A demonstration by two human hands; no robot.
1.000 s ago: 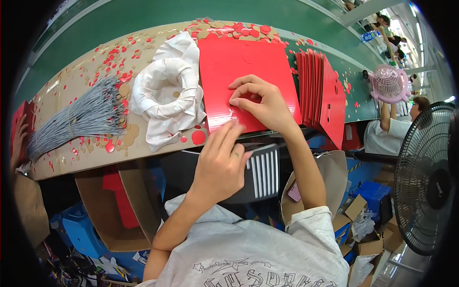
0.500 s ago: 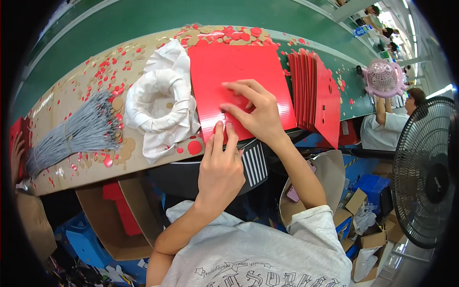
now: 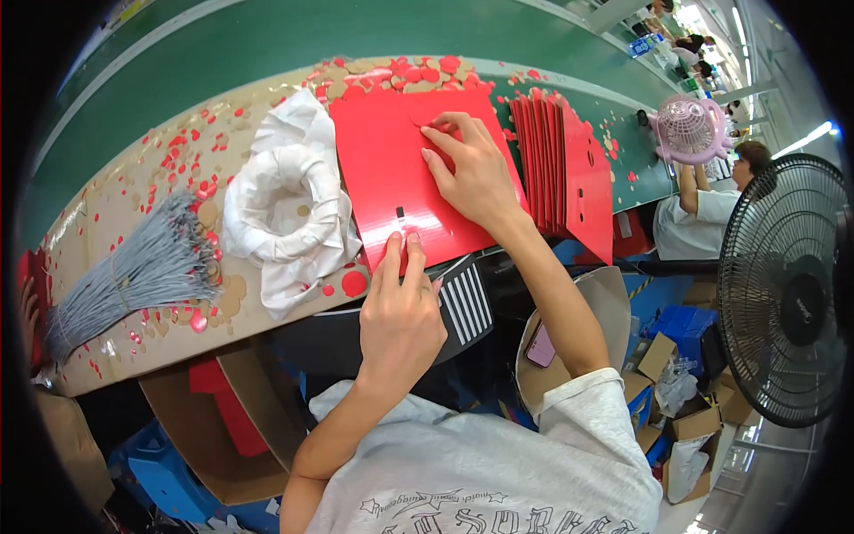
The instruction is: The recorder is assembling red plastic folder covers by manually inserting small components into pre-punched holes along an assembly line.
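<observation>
A glossy red cardboard sheet (image 3: 374, 160) lies flat in front of me, with a small dark slot showing near its near edge. My left hand (image 3: 403, 307) is at that near edge, two fingers stretched over the top and the thumb by the rim, holding it. Over the sheet's right half, my right hand (image 3: 470, 169) has its fingers bent and apart, with the fingertips near a curved cut line at the far side. Whether those fingertips touch the board I cannot tell. Just right of it stands a row of folded red cardboard pieces (image 3: 543, 165) with punched holes.
Left of the sheet sits a white wrapped ring (image 3: 283, 200), then a bundle of grey cords (image 3: 133, 285). Red and brown paper discs (image 3: 400, 73) litter the table. A black fan (image 3: 792, 294) stands at right, an open carton (image 3: 231, 427) below left. Another person (image 3: 703, 214) sits at right.
My right hand has moved away from the slot toward the sheet's far right part. The slot now shows plainly as a dark hole. My left hand stays at the near edge. The whole view has shifted slightly.
</observation>
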